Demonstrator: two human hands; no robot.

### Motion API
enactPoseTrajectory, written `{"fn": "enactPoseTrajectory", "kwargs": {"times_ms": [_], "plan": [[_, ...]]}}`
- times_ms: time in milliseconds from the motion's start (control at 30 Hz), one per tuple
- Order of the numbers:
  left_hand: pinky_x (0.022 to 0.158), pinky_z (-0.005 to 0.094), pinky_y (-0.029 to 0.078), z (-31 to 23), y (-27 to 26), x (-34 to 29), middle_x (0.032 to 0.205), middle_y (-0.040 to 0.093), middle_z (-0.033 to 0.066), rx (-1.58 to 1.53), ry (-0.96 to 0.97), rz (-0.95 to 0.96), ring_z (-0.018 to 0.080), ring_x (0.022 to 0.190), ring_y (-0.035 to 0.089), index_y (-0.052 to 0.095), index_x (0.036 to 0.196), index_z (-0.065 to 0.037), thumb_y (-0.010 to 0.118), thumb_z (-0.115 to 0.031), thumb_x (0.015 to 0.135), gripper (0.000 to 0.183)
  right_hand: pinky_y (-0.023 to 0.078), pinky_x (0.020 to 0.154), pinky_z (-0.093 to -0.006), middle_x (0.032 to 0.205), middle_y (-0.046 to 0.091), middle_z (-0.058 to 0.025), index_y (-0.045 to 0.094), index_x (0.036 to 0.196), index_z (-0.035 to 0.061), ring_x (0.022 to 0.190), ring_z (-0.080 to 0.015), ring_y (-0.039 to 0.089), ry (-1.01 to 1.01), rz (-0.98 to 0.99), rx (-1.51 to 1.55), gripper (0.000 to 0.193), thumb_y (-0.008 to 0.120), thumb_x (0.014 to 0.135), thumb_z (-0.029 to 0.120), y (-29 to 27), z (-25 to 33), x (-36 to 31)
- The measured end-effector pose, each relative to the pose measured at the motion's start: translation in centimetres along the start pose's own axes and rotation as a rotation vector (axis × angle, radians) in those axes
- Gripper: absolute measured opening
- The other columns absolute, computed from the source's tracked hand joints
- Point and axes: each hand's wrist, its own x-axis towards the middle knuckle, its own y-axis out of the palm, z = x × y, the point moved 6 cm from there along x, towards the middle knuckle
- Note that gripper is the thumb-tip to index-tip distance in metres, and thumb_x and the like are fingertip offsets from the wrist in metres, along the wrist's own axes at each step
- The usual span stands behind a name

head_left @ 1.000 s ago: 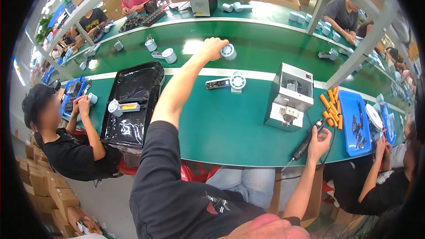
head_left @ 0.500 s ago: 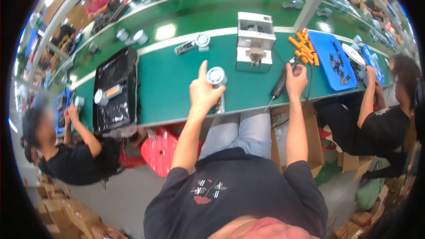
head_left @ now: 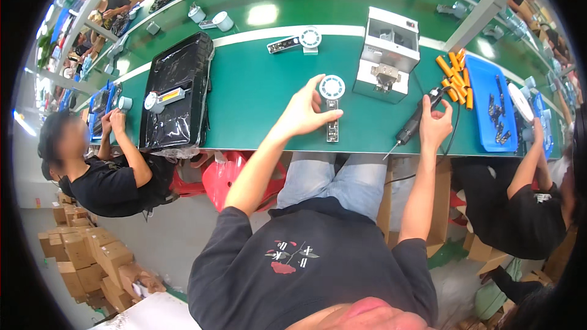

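A pale blue device like a small handheld fan (head_left: 332, 87) lies on the green bench in front of me, its round slotted head away from me and a circuit board showing in its opened handle. My left hand (head_left: 304, 110) is at its left side, thumb across the handle and index finger beside the head, the fingers spread. In my right hand (head_left: 435, 123) is a dark corded electric screwdriver (head_left: 411, 125), its thin bit angled down-left near the bench edge, apart from the device. Another such device (head_left: 309, 38) lies farther back.
A white-and-grey machine (head_left: 386, 55) stands ahead right. Orange cylinders (head_left: 455, 76) lie beside a blue tray (head_left: 483, 104) of small dark parts. At left is a black plastic-lined tray (head_left: 174, 88) with another device in it. Co-workers sit on both sides, a red stool (head_left: 229, 177) at left.
The view has shifted, so the bench things appear farther right. My left hand's index finger no longer points straight ahead, and the device's handle shows more fully. The screwdriver stays in my right hand.
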Motion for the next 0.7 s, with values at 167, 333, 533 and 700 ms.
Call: {"fn": "enactPoseTrajectory", "kwargs": {"times_ms": [167,333,533,700], "plan": [[0.115,0.0434,0.046,1.6,-0.4,2.7,0.138,0.059,0.0159,-0.169,0.313,0.126,0.0293,0.135,0.056,0.044,0.157,-0.007,0.096,-0.026,0.074,0.099,0.054,0.067,-0.0348,0.068,0.066,-0.006,0.067,0.13,-0.0015,0.062,-0.0171,0.066,-0.006,0.002,-0.002,0.065,0.086,0.089,0.045,0.5,0.8,0.2],[0.123,0.0446,0.039,1.7,-0.2,4.7,0.148,0.056,0.0166,-0.122,0.358,0.275,0.0293,0.141,0.053,0.044,0.153,-0.005,0.097,-0.024,0.073,0.097,0.049,0.061,-0.0284,0.067,0.065,-0.0032,0.067,0.128,-0.0015,0.059,-0.0095,0.061,0.024,-0.007,0.006,0.058,0.085,0.092,0.039,0.7,0.5,0.2],[0.125,0.0449,0.037,1.8,1.1,5.8,0.149,0.055,0.0182,-0.296,0.37,0.371,0.0286,0.143,0.053,0.041,0.149,-0.002,0.101,-0.021,0.068,0.102,0.048,0.062,-0.0252,0.068,0.064,-0.0023,0.068,0.128,-0.0031,0.06,-0.0076,0.06,0.091,-0.014,0.014,0.06,0.085,0.092,0.042,0.8,-0.2,0.2],[0.124,0.0447,0.04,2.4,1.3,5.6,0.148,0.056,0.0186,-0.332,0.425,0.32,0.0288,0.141,0.055,0.04,0.151,-0.002,0.1,-0.018,0.071,0.101,0.054,0.071,-0.03,0.082,0.073,-0.0094,0.066,0.132,-0.0057,0.074,-0.0128,0.069,0.121,0.194,-0.322,0.073,0.086,0.088,0.049,0.3,2.8,0.8]]}}
